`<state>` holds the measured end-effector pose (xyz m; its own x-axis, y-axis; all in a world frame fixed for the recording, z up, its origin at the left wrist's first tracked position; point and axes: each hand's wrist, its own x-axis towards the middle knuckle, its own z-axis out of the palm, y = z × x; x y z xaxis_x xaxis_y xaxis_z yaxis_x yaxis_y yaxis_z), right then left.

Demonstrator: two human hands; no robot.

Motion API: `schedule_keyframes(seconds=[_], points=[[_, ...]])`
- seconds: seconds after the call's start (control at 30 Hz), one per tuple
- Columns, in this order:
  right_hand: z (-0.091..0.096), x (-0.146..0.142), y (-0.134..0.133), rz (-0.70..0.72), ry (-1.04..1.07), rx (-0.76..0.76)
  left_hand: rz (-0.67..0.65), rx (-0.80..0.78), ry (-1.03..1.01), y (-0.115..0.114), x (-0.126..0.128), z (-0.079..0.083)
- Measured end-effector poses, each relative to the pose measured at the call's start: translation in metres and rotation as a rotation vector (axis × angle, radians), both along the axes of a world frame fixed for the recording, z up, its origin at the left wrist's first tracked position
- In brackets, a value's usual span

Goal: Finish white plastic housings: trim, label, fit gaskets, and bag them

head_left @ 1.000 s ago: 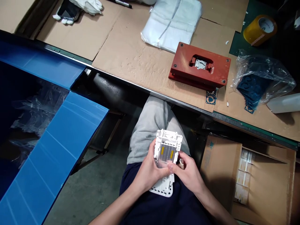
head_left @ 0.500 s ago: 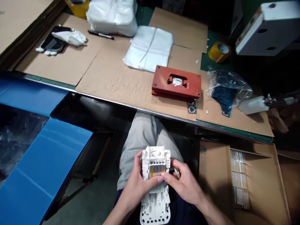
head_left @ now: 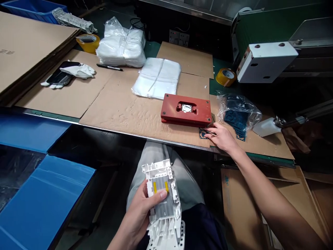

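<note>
On my lap, my left hand (head_left: pixel 145 208) grips a long white plastic housing (head_left: pixel 165 224) full of clips and slots, thumb pressed on the grey panel with two yellow strips set in it. My right hand (head_left: pixel 221 136) reaches out to the table, fingers pinched around something slim that I cannot make out. Its fingertips are at a small blue flat cut-out piece (head_left: pixel 204 134) in front of the red block fixture (head_left: pixel 171 107). A small silvery part (head_left: pixel 186 108) sits in the opening of that fixture.
Right of my right hand lies a clear bag (head_left: pixel 251 114) with blue pieces, beside a white-handled tool (head_left: pixel 266 127). Stacked white bags (head_left: pixel 157 78), yellow tape (head_left: pixel 225 77), a phone (head_left: pixel 63 78) and a glove (head_left: pixel 78 71) are farther back. An open carton (head_left: pixel 240 205) stands below right.
My right hand has left the white housing and moved up and right to the blue piece on the table. The housing, now in my left hand alone, is tilted. The view has shifted upward.
</note>
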<state>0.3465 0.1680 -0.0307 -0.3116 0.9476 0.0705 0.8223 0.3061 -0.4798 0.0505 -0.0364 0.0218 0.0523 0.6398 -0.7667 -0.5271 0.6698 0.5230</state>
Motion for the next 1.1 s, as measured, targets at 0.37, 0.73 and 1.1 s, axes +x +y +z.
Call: schedule_keyframes(seconds=[0.37, 0.73, 1.1], points=[[-0.006, -0.006, 0.003, -0.018, 0.064, 0.137, -0.044, -0.005, -0.073, -0.009, 0.003, -0.004], [0.048, -0.029, -0.079, -0.432, 0.551, 0.140, 0.065, 0.116, 0.165, -0.006, 0.009, -0.009], [0.079, -0.121, -0.182, -0.417, 1.206, -0.840, -0.008, 0.583, 0.747, -0.003, 0.014, -0.003]])
